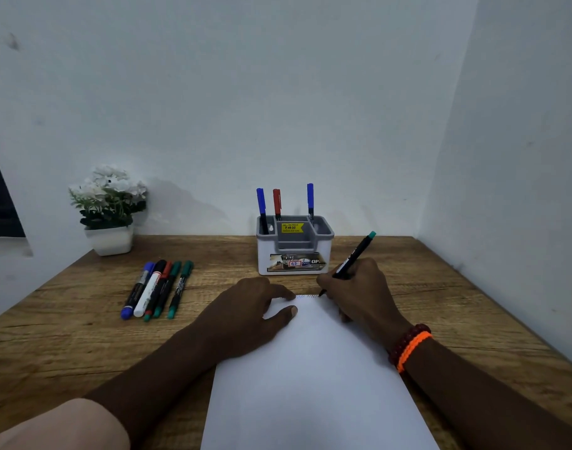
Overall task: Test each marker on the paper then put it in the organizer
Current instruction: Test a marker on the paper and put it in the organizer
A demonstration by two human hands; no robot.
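The scene is dim and cool-toned, the light soft and even; the white paper (pixel 310 384) is the brightest area, nearly blown out, so the marks at its far edge are faint; the plant (pixel 107 203) casts a broad, blurred shadow to its right on the wall (pixel 278 92); the forearms and both hands read very dark, with little surface detail; the wide lens bows the worktop (pixel 67 336) edges and tilts the side walls inward; the picture is slightly soft throughout; no glare shows.
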